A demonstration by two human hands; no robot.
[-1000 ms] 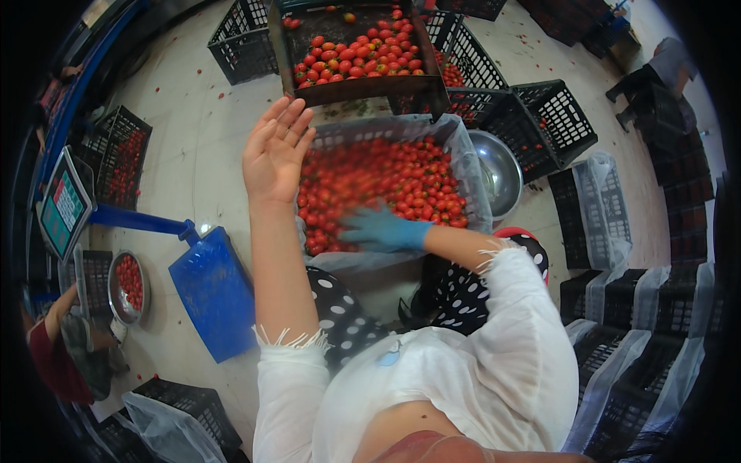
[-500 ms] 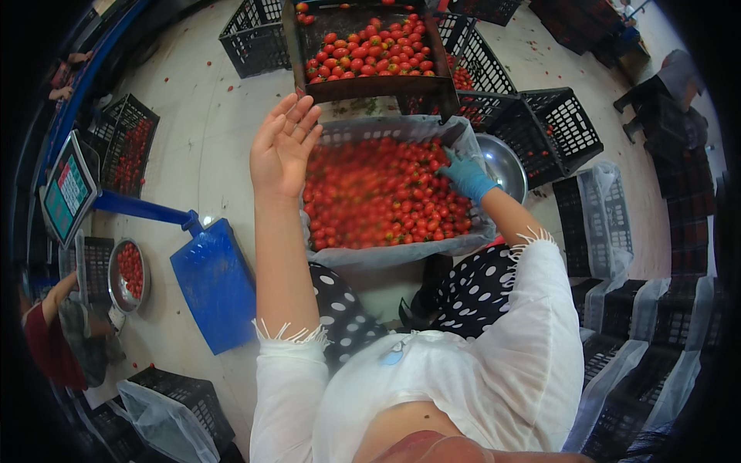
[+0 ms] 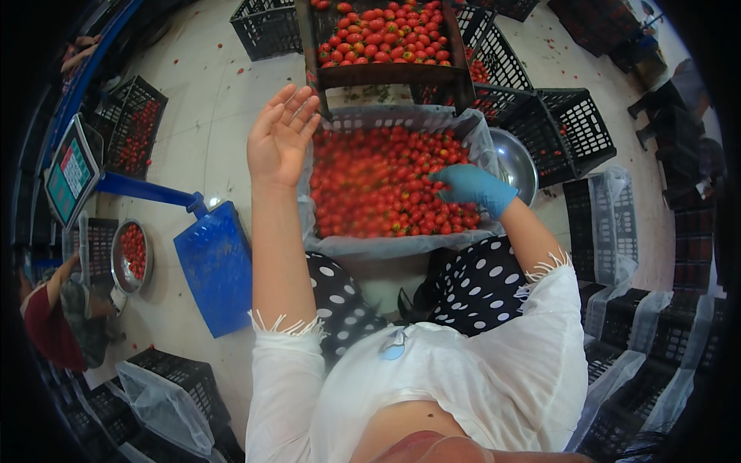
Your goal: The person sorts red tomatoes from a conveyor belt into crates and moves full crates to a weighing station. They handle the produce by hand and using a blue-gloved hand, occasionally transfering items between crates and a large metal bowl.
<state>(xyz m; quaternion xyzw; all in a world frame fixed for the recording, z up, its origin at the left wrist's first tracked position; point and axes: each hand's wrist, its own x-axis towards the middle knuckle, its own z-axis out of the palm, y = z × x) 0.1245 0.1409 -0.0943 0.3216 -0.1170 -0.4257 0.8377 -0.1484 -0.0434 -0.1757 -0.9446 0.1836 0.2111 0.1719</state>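
My left hand [image 3: 282,139] is bare and raised beside the left rim of the lined crate, palm up, fingers apart and slightly curled, holding nothing. My right hand [image 3: 475,187], in a blue glove, rests on the small red tomatoes [image 3: 405,216] at the right side of the crate, fingers stretched leftward; their tips are partly hidden. The crate's plastic liner [image 3: 355,247] covers its rim. Tomatoes in its left half are blurred. Above it stands a dark metal tray [image 3: 390,75] holding more tomatoes. A steel bowl [image 3: 522,166] sits right of the crate.
A blue scale [image 3: 212,270], a bowl of tomatoes [image 3: 131,251] and black crates [image 3: 135,127] are on my left. More crates [image 3: 575,131] stand at right, with lined ones [image 3: 614,224] stacked below. A person in a red top [image 3: 50,324] works at left; another [image 3: 687,85] is at upper right.
My gloved right hand has moved from the crate's lower middle to its right side, first higher, then slightly down. My left hand stays raised. The view has shifted slightly, and the tomatoes' blurred patch has changed.
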